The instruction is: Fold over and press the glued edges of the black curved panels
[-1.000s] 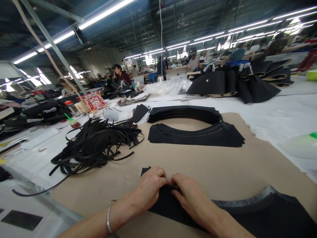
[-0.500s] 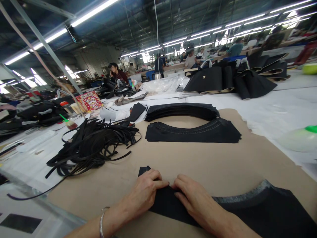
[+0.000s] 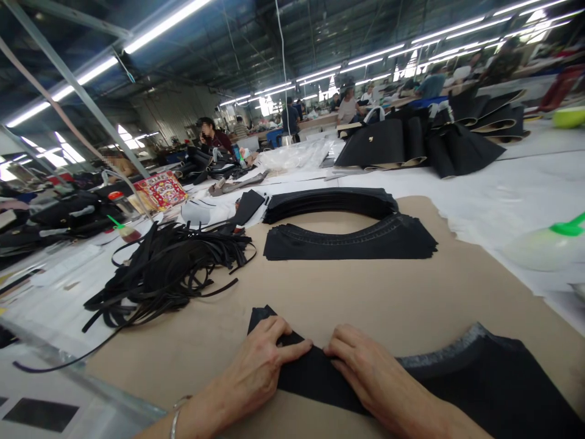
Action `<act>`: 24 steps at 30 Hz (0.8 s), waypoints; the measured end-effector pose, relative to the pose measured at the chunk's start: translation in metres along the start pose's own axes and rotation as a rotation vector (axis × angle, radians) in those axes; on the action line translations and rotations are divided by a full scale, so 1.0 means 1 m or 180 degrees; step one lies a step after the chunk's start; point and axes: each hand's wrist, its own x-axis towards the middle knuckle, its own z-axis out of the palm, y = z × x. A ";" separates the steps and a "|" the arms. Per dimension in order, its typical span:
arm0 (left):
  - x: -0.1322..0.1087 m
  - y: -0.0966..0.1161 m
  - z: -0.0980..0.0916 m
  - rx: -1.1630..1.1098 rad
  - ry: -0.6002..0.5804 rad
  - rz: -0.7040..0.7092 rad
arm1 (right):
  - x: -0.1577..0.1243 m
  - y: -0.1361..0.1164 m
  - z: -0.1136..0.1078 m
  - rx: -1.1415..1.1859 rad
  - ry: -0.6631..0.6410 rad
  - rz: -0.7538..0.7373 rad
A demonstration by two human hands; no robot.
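A large black piece (image 3: 475,378) with a curved, greyish upper edge lies on the brown sheet (image 3: 365,292) at the bottom of the view. My left hand (image 3: 265,360) presses on its narrow left end, fingers bent over the edge and index finger reaching right. Just to the right, my right hand (image 3: 361,360) pinches the same upper edge between thumb and fingers. A small gap parts the two hands. Beyond them lie two stacks of curved black pieces, the nearer stack (image 3: 347,247) and the farther stack (image 3: 329,201).
Black strips (image 3: 159,268) lie tangled at the left. A bottle with a green top (image 3: 543,244) stands at the right. More black pieces (image 3: 379,143) are piled at the back, near a red patterned box (image 3: 164,190). People sit and stand farther off.
My right hand has shifted slightly right along the edge, widening the gap between my hands. The whole view has moved a little.
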 end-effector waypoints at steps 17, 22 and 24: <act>0.010 0.011 0.003 0.0017 -0.0218 0.0298 | -0.024 0.015 -0.015 -0.0533 -0.0198 -0.0346; 0.011 0.014 0.005 0.0383 -0.0190 0.0435 | -0.028 0.015 -0.024 -0.0508 -0.0239 -0.0392; 0.010 0.015 0.006 0.0471 -0.0071 0.0531 | -0.030 0.014 -0.028 -0.0518 -0.0289 -0.0382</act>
